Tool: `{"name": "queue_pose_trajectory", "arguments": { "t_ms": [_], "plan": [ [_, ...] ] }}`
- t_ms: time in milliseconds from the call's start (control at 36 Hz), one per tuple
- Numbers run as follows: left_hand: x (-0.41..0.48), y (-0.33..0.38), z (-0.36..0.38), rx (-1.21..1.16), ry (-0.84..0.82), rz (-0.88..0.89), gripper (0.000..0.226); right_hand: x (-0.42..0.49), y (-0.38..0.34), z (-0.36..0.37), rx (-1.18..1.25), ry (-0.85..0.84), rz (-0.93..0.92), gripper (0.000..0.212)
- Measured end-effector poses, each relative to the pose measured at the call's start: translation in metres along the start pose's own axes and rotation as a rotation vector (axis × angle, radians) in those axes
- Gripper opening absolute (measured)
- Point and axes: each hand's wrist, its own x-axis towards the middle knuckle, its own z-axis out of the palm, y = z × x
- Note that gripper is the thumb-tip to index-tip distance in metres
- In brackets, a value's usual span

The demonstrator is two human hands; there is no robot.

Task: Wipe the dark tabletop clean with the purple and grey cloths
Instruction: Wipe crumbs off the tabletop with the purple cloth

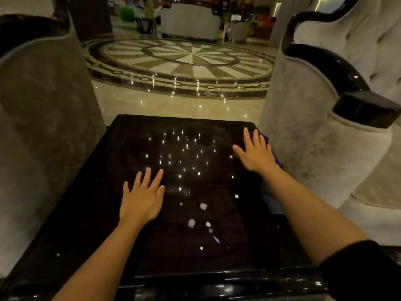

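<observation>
The dark glossy tabletop (104, 192) fills the lower middle of the view and reflects small ceiling lights. Several white specks and blobs of debris (203, 206) lie on its near middle part. My right hand (255, 154) lies flat, fingers spread, on the purple cloth (263, 137) at the table's right edge; only the cloth's far and right edges show past the hand. My left hand (141, 198) rests flat on the bare tabletop left of centre, fingers apart, holding nothing. No grey cloth is visible.
A grey upholstered armchair (43, 118) stands close on the left. A pale tufted armchair with a black glossy frame (321, 131) stands close on the right. Beyond the table's far edge lies polished marble floor (180, 105), with more sofas further back.
</observation>
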Motion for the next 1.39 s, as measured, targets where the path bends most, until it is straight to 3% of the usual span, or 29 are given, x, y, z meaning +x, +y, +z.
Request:
{"name": "queue_pose_trajectory", "arguments": {
  "t_ms": [278, 528, 639, 1028, 1389],
  "plan": [
    [0.003, 0.001, 0.0, 0.115, -0.004, 0.006, 0.05, 0.029, 0.023, 0.005, 0.03, -0.102, 0.138, 0.066],
    [0.004, 0.001, 0.001, 0.123, 0.018, 0.016, 0.05, 0.046, 0.024, 0.016, 0.131, -0.142, 0.26, 0.081],
    [0.005, 0.0, 0.002, 0.125, 0.02, 0.015, 0.05, 0.048, 0.026, 0.019, 0.113, -0.121, 0.282, 0.072],
    [0.003, 0.001, 0.0, 0.108, 0.024, 0.017, 0.05, 0.049, -0.007, 0.011, 0.027, -0.208, 0.018, 0.054],
    [0.004, -0.001, 0.0, 0.069, 0.017, 0.031, 0.049, -0.002, -0.035, 0.017, 0.14, -0.312, -0.211, 0.046]
  ]
}}
